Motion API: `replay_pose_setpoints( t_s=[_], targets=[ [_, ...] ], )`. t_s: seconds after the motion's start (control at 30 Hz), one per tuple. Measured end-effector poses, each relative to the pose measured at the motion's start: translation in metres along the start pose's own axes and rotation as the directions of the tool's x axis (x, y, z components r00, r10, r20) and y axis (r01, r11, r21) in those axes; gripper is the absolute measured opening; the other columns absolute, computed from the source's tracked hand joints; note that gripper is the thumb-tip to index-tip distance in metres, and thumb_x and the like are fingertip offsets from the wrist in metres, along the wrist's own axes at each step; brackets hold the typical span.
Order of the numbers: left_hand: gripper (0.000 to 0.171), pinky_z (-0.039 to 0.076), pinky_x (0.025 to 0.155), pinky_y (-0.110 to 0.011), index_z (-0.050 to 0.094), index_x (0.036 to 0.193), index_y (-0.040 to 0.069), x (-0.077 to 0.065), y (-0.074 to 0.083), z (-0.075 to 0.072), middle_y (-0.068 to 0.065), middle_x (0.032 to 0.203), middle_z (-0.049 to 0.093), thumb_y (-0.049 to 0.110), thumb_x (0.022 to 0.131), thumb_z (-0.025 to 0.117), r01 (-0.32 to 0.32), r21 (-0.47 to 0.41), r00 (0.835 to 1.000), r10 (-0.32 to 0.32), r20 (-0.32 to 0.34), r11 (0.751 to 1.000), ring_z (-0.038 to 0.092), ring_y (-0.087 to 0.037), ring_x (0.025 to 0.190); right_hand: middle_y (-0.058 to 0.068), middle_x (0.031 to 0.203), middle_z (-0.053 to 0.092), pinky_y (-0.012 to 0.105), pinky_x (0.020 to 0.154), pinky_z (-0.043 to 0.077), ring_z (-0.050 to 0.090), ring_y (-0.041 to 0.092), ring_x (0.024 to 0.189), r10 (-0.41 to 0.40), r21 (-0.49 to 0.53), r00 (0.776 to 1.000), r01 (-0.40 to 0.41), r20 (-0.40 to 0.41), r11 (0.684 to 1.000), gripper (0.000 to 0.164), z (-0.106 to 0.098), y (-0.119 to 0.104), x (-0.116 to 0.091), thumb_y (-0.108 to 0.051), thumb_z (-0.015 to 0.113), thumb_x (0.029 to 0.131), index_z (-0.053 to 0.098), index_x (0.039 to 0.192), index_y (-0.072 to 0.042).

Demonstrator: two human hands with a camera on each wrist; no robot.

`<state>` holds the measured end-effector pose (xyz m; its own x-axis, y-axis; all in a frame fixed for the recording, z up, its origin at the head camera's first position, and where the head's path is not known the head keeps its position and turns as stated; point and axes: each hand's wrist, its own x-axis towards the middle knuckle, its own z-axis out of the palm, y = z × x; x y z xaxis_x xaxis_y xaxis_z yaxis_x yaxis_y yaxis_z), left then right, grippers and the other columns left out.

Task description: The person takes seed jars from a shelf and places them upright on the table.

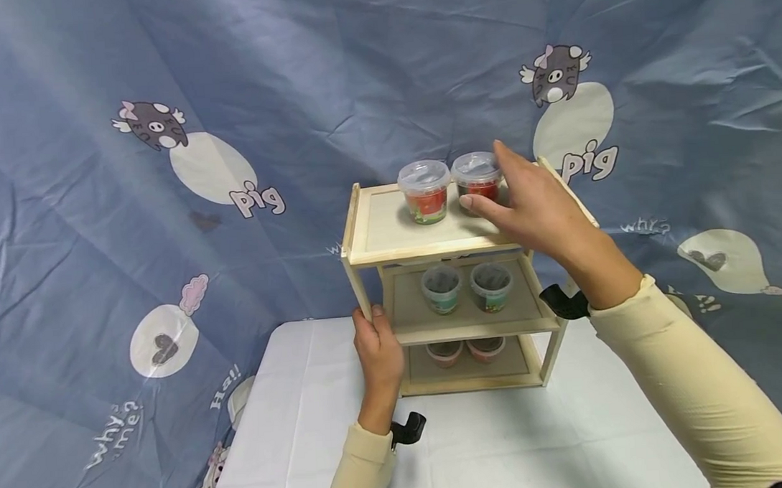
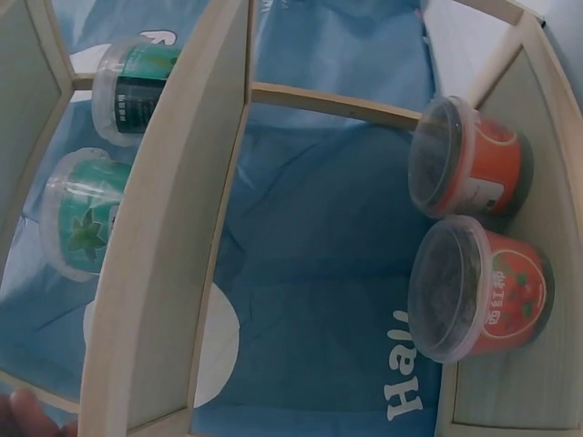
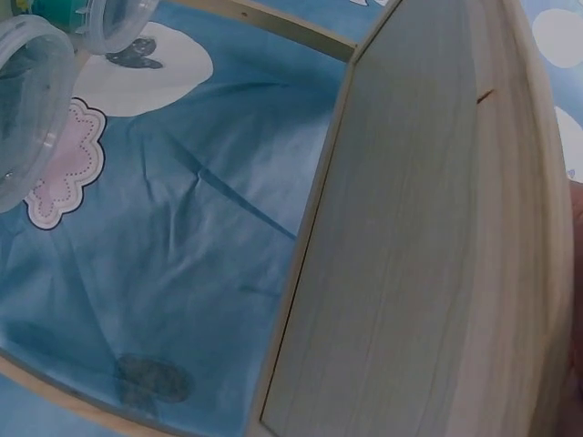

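A wooden three-tier shelf rack [image 1: 424, 256] stands on the white table. My left hand [image 1: 378, 352] grips its left front post near the middle tier; a fingertip shows at the lower left corner in the left wrist view. On the top tier are two lidded plastic cups with red labels: the left cup [image 1: 426, 200] and the right cup [image 1: 477, 170]. My right hand [image 1: 538, 203] holds the right cup, thumb across its front and fingers at its right side. Only a sliver of this hand appears in the right wrist view.
Two teal-labelled cups, one left [image 1: 441, 300] and one right [image 1: 492, 298], stand on the middle tier. Two red cups [image 2: 496, 296] sit on the bottom tier. Behind the rack hangs a blue cloth [image 1: 282, 75] with pig prints. The white table [image 1: 306, 419] extends in front.
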<state>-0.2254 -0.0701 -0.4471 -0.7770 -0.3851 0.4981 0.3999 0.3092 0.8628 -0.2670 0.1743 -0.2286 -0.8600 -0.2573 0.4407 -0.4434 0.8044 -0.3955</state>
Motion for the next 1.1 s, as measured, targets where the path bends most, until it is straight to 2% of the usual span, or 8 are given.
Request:
replay_pose_setpoints(
  t_s=[0.1,0.3,0.57,0.77,0.87,1.1],
  targets=[
    [0.025,0.034,0.060,-0.034,0.047,0.106,0.005,0.001,-0.001,0.002,0.000,0.071,0.036,0.028,0.105,0.037,-0.022,0.006,1.000,0.022,-0.017,1.000,0.038,-0.017,0.067,0.022,0.151,0.030,0.050,0.110,0.027,0.033,0.037,0.137,-0.008,0.000,1.000,0.008,-0.019,1.000,0.090,0.001,0.001,0.001,-0.055,0.056,0.092,0.017,0.152,0.000],
    [0.024,0.033,0.057,-0.033,0.047,0.101,0.006,0.001,-0.001,0.002,-0.001,0.068,0.036,0.027,0.105,0.038,-0.056,0.016,0.997,0.057,-0.052,0.998,0.036,-0.017,0.062,0.025,0.142,0.043,0.052,0.107,0.030,0.039,0.040,0.132,-0.030,0.008,0.998,0.030,-0.053,1.000,0.081,0.004,0.000,0.003,-0.048,0.056,0.095,0.023,0.150,0.000],
    [0.025,0.033,0.054,-0.034,0.047,0.100,0.005,0.004,-0.003,0.003,-0.001,0.068,0.035,0.028,0.106,0.037,-0.069,0.041,0.997,0.071,-0.040,0.997,0.036,-0.017,0.060,0.022,0.129,0.053,0.052,0.102,0.035,0.048,0.038,0.124,-0.038,0.016,0.993,0.040,-0.111,0.999,0.067,0.006,0.001,0.003,-0.044,0.058,0.095,0.037,0.143,-0.002],
    [0.025,0.032,0.054,-0.033,0.047,0.102,0.004,0.001,-0.003,0.002,0.000,0.067,0.034,0.026,0.106,0.036,-0.066,0.077,0.997,0.069,-0.035,0.995,0.035,-0.016,0.060,0.018,0.113,0.057,0.049,0.088,0.043,0.055,0.033,0.102,-0.070,0.032,0.988,0.075,-0.138,0.997,0.059,0.011,0.004,0.003,-0.039,0.061,0.094,0.044,0.135,0.000],
    [0.026,0.031,0.053,-0.033,0.047,0.101,0.003,0.000,-0.004,0.001,0.000,0.066,0.033,0.026,0.106,0.036,-0.059,0.072,0.997,0.062,-0.035,0.996,0.033,-0.016,0.059,0.018,0.111,0.057,0.048,0.084,0.044,0.055,0.031,0.095,-0.073,0.046,0.988,0.079,-0.134,0.996,0.061,0.012,0.004,0.003,-0.040,0.061,0.094,0.043,0.136,0.000],
    [0.024,0.031,0.051,-0.033,0.047,0.100,0.005,0.004,-0.003,0.002,0.000,0.066,0.033,0.026,0.106,0.036,-0.078,0.075,0.997,0.080,-0.015,0.994,0.033,-0.016,0.057,0.021,0.125,0.054,0.048,0.091,0.043,0.055,0.032,0.106,-0.039,0.100,0.988,0.054,-0.149,0.994,0.069,0.007,0.005,-0.002,-0.042,0.060,0.094,0.037,0.144,-0.001]
  ],
)
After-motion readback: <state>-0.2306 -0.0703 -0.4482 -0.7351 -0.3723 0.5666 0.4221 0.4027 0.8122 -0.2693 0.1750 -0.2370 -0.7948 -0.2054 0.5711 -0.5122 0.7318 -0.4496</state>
